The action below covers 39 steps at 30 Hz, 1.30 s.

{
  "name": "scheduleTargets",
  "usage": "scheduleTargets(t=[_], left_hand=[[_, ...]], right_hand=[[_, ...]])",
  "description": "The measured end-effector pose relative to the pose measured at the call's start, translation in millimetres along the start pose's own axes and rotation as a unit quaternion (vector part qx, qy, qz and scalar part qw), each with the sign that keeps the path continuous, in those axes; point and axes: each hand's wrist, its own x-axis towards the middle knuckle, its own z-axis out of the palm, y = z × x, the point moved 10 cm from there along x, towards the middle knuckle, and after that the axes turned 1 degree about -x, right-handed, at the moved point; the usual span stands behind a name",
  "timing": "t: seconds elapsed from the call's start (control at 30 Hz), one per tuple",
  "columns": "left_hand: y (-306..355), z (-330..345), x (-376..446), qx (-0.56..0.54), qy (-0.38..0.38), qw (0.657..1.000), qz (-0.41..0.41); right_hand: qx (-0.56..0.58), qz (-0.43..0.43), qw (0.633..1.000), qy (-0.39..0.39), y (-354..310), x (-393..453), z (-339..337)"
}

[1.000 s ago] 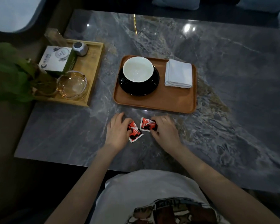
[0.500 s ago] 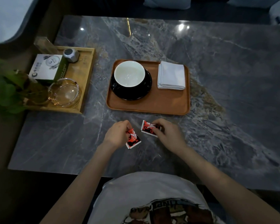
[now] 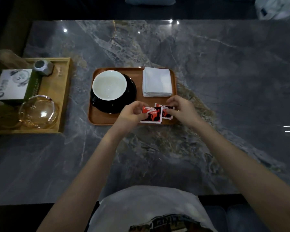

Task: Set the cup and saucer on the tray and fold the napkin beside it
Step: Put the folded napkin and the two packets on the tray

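Observation:
A brown tray (image 3: 100,118) lies on the grey marble table. On its left half a white cup (image 3: 109,85) stands on a black saucer (image 3: 130,93). A folded white napkin (image 3: 157,81) lies on the tray's right half. My left hand (image 3: 131,113) pinches a red, black and white sachet (image 3: 151,114) over the tray's front edge. My right hand (image 3: 182,110) holds a second sachet (image 3: 167,111) of the same kind, its edge tucked under the first. Both sachets sit just in front of the napkin.
A wooden tray (image 3: 64,91) at the left holds a white and green box (image 3: 13,83), a small metal object (image 3: 43,67) and a glass ashtray (image 3: 38,111). A white bag (image 3: 276,7) lies beyond the table's far right corner.
Both hands lifted the two sachets off the table in front of the tray and carried them forward over the tray's front edge, bringing them together. Cup, saucer and napkin stayed put.

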Motion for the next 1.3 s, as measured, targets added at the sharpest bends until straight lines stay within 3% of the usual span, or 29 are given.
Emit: scheduleTargets(t=[0.2,0.33,0.67,0.9,1.3], left_hand=[[1,15,29,0.045,0.004,0.999,-0.013],[-4,17,40,0.110,0.006,0.994,-0.009],[-23,25,51,0.200,0.021,0.979,-0.017],[-15,28,53,0.329,0.038,0.943,0.037],[-13,34,52,0.355,0.014,0.934,0.045]], right_hand=[[-0.115,-0.009,0.993,-0.023,10,11,8],[-0.181,-0.059,0.982,-0.010,0,13,11],[-0.084,-0.050,0.995,-0.038,-3,8,7],[-0.151,-0.083,0.985,-0.032,-8,2,8],[-0.198,-0.088,0.976,-0.005,-13,-6,9]])
